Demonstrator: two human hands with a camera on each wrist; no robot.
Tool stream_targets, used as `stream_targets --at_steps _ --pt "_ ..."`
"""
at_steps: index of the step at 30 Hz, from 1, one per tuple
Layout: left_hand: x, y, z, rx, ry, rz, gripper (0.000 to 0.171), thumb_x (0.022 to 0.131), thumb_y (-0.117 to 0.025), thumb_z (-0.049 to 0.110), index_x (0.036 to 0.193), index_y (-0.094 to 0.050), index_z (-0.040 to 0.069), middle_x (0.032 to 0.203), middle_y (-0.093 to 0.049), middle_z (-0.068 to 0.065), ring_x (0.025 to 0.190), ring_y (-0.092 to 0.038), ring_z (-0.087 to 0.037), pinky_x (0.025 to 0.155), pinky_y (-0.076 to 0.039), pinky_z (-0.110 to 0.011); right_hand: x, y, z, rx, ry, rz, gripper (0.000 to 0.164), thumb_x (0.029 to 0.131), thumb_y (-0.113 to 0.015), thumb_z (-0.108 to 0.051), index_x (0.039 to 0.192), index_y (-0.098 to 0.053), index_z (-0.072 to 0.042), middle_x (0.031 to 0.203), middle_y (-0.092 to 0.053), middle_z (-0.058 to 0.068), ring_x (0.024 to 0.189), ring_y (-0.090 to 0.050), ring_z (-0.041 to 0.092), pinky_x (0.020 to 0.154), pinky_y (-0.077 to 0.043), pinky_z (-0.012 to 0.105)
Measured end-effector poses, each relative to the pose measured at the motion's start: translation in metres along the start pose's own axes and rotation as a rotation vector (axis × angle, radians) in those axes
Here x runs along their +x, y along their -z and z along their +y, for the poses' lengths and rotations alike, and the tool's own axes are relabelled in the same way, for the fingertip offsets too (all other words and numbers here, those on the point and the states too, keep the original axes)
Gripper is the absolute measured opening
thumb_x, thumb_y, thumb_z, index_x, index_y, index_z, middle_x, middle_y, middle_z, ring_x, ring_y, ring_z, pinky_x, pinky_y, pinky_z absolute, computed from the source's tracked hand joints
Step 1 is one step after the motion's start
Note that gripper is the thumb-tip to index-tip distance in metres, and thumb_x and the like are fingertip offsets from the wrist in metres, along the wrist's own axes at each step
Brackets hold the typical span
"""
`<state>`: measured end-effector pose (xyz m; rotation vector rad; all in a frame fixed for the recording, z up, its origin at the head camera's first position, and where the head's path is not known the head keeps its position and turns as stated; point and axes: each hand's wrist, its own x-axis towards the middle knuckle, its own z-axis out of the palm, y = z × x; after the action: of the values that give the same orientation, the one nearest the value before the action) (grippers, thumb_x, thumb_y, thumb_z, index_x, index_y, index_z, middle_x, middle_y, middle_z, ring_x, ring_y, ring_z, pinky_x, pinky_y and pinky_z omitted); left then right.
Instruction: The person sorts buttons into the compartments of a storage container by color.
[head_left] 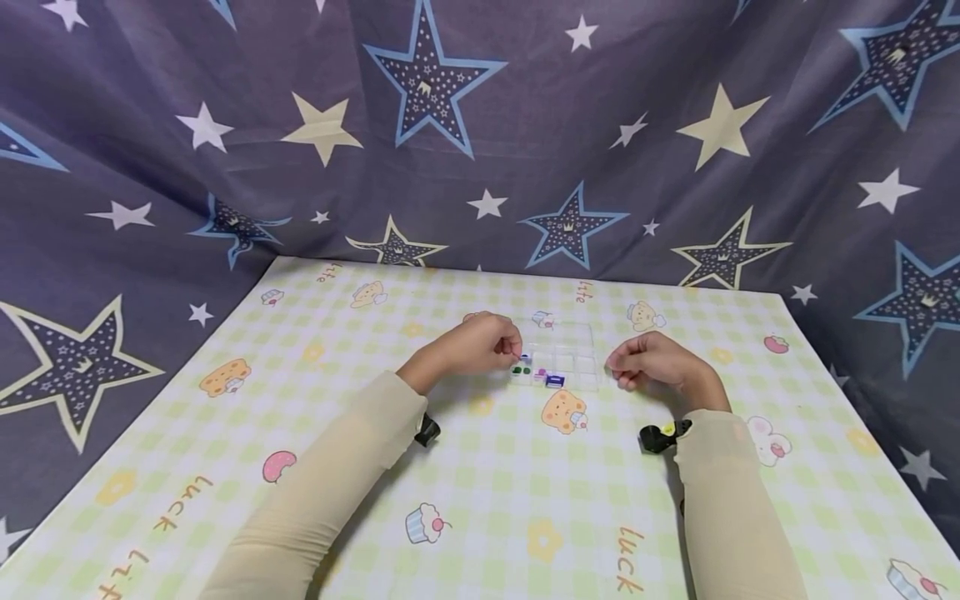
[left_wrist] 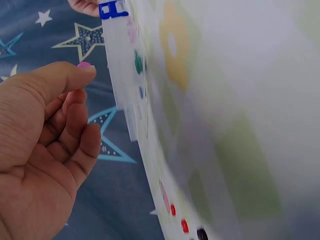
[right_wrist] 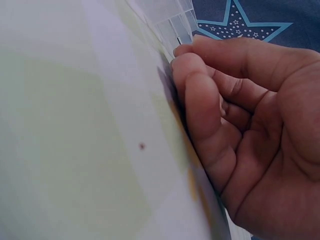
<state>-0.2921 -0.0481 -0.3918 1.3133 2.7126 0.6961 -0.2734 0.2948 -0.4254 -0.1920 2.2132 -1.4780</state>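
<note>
My left hand (head_left: 480,343) is over the left side of a clear compartment box (head_left: 588,385) with its lid laid back. Thumb and finger pinch a small round magenta piece (left_wrist: 84,64), seen in the left wrist view. Green pieces (head_left: 521,370), pink pieces (head_left: 540,374) and a bit of blue lie in the box compartments. A blue clasp-like part (head_left: 555,381) shows at the front edge. My right hand (head_left: 660,362) rests by the box's right edge, fingers loosely curled and tips together; nothing shows between them.
A checked cloth with printed cakes and bears covers the table (head_left: 480,500). In the left wrist view, small red pieces (left_wrist: 184,226) and a black one (left_wrist: 201,234) lie on it. A star-patterned curtain (head_left: 480,175) hangs behind.
</note>
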Motion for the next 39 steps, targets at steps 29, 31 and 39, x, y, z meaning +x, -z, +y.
stream_targets --at_steps 29,31,39 --pt "0.033 -0.021 0.018 -0.08 -0.009 0.02 0.007 0.094 -0.072 0.011 0.088 -0.071 0.014 0.085 -0.064 0.003 0.076 -0.057 -0.009 0.071 -0.048 -0.021 -0.001 0.0 -0.001 0.019 0.007 -0.002 0.022 0.104 -0.058 -0.006 0.109 -0.068 0.012 0.085 -0.07 0.013 0.067 -0.065 0.014 0.066 -0.058 0.03" --pt "0.033 -0.022 0.018 -0.083 -0.01 0.02 0.007 0.094 -0.073 0.01 0.088 -0.071 0.013 0.085 -0.064 0.003 0.076 -0.058 -0.009 0.071 -0.048 -0.021 -0.001 0.0 -0.001 0.025 0.005 -0.002 0.021 0.103 -0.058 -0.006 0.108 -0.069 0.011 0.084 -0.07 0.013 0.067 -0.065 0.014 0.066 -0.058 0.03" --pt "0.032 -0.02 0.016 -0.085 0.022 0.029 0.003 0.094 -0.072 0.01 0.093 -0.074 0.009 0.087 -0.067 0.002 0.078 -0.059 -0.009 0.073 -0.049 -0.02 -0.002 -0.001 -0.002 0.031 0.009 -0.009 0.021 0.102 -0.061 -0.007 0.108 -0.069 0.012 0.084 -0.071 0.012 0.067 -0.066 0.014 0.066 -0.058 0.03"
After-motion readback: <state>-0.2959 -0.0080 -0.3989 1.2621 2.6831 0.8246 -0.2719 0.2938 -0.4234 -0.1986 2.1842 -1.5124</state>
